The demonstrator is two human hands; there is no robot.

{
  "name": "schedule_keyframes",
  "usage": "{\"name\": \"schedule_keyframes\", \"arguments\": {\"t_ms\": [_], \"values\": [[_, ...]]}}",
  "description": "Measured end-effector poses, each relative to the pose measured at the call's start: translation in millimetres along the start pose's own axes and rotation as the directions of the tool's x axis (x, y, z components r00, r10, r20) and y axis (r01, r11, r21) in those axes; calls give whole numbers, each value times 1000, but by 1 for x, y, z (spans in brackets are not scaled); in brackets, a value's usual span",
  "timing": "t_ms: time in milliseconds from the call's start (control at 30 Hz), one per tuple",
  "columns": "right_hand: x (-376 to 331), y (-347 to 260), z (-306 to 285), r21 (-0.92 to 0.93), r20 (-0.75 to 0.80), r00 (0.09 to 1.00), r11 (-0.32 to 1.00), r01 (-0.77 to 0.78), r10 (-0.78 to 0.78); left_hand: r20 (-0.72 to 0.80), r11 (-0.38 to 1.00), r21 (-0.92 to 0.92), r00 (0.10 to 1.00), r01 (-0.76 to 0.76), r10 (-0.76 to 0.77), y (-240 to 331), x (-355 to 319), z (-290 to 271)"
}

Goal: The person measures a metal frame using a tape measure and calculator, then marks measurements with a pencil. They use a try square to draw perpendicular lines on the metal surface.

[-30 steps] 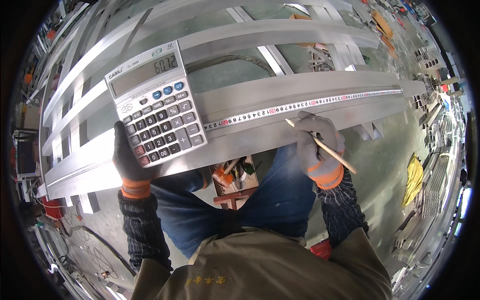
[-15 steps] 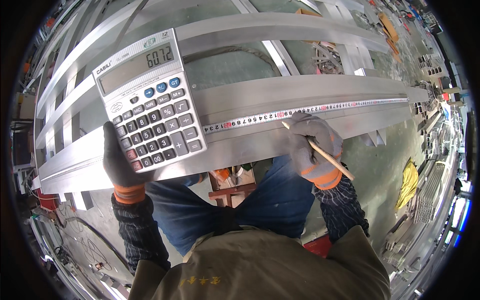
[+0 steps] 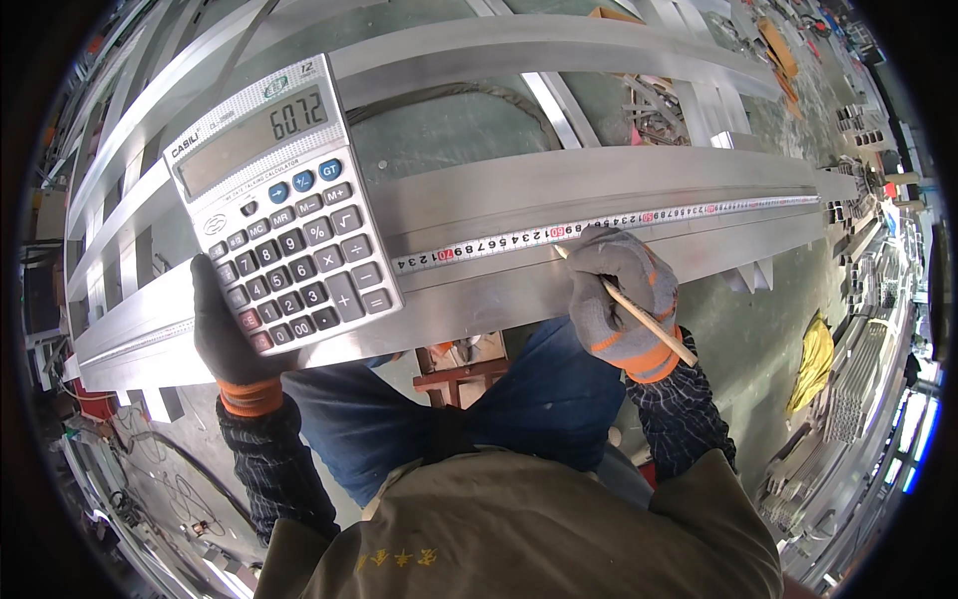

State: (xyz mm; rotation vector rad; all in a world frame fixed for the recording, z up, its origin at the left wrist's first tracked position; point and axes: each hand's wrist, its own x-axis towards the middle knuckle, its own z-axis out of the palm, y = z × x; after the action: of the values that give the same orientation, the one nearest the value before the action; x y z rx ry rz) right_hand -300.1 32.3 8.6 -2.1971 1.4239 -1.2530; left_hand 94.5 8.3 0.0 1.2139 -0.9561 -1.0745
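Observation:
My left hand (image 3: 222, 334), in a dark glove with an orange cuff, holds a large grey calculator (image 3: 284, 210) up by its lower left edge, its screen lit with digits. My right hand (image 3: 621, 299), in a grey and orange glove, grips a thin wooden pencil (image 3: 627, 307) with the tip touching a white measuring tape (image 3: 609, 225). The tape lies stretched along a long aluminium profile (image 3: 479, 290) in front of me.
More aluminium bars (image 3: 519, 45) lie parallel behind the profile on a green floor. A small red-brown stool (image 3: 464, 374) stands under the profile between my legs. A yellow cloth (image 3: 813, 359) and stacked metal sections (image 3: 858, 389) are at the right.
The calculator has come a little lower and closer to the middle of the view. My right hand with the pencil stays at the tape, shifted slightly left.

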Motion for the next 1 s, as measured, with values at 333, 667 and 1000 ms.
{"name": "schedule_keyframes", "arguments": {"t_ms": [333,667,1000], "values": [[-2,11,2,37,-8,998,997,69,-68,75,812,427,911,-398,407,-15,-1,-4],[-4,11,1,92,-13,1000,996,-2,4,116,903,298,951,-309,287,-8,1,1],[0,8,-1,104,-76,996,993,54,-46,271,698,532,878,-479,395,8,6,6]]}}
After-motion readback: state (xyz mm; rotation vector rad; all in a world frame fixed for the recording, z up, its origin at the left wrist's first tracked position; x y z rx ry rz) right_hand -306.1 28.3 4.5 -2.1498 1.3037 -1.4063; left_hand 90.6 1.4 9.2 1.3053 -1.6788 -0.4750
